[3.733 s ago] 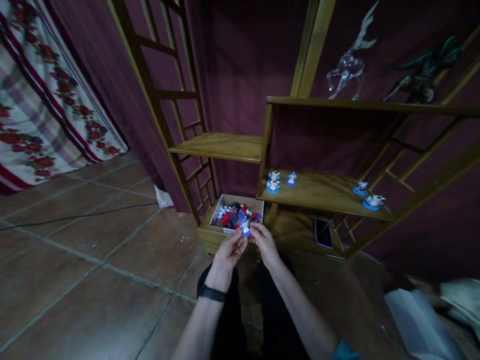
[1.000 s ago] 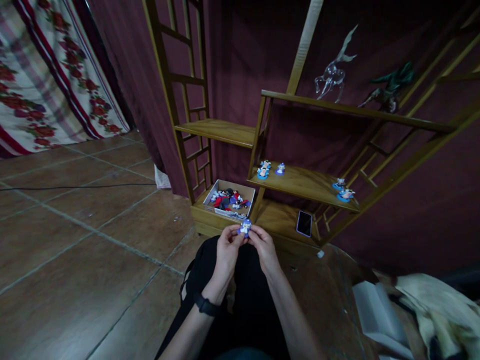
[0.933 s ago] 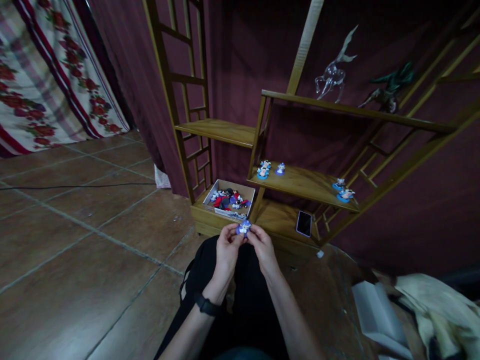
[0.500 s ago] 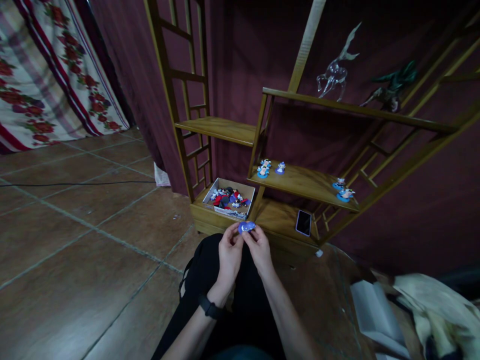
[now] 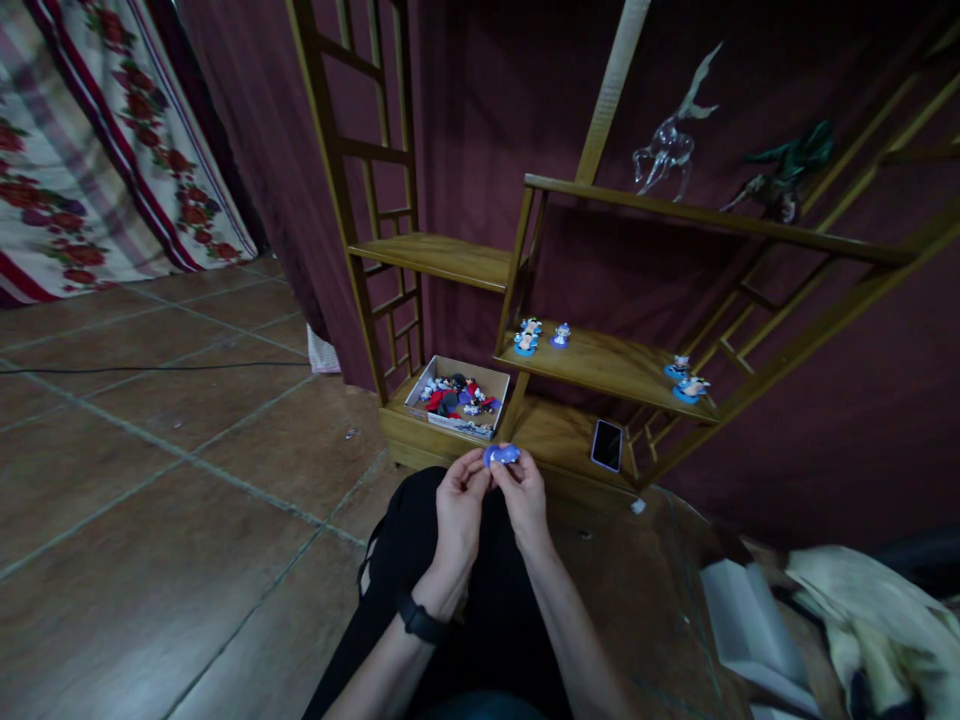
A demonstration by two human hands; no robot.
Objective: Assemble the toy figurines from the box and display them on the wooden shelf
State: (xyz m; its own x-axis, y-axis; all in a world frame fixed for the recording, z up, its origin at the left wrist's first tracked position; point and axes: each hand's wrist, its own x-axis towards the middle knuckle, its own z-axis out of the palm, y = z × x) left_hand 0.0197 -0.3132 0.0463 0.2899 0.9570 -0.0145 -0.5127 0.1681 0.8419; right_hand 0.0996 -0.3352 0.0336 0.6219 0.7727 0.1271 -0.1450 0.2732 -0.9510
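Note:
Between the fingertips of both hands is a small purple figurine [image 5: 504, 455] with some white on it, lying tilted on its side. My left hand [image 5: 461, 490] pinches its left end, and my right hand [image 5: 523, 492] grips the right end. Just beyond my hands, an open cardboard box [image 5: 495, 425] holds a jumble of red, black, white and purple figurine parts. On the wooden shelf [image 5: 607, 370] above stand a purple figurine [image 5: 561, 336], a pair of blue-based figurines [image 5: 526, 343] at the left, and two more blue-based ones [image 5: 690, 388] at the right.
A phone [image 5: 607, 446] lies on the bottom shelf. Higher up stand a clear glass deer [image 5: 667, 152] and a dark green figure [image 5: 787, 170]. On the floor at right are a white box [image 5: 754, 620] and pale cloth [image 5: 877, 600]. A cable [image 5: 150, 368] crosses the tiles at left.
The purple figurine has shifted slightly to the right and turned a little between my fingers. My right hand has moved slightly right with it. The shelf and box look the same.

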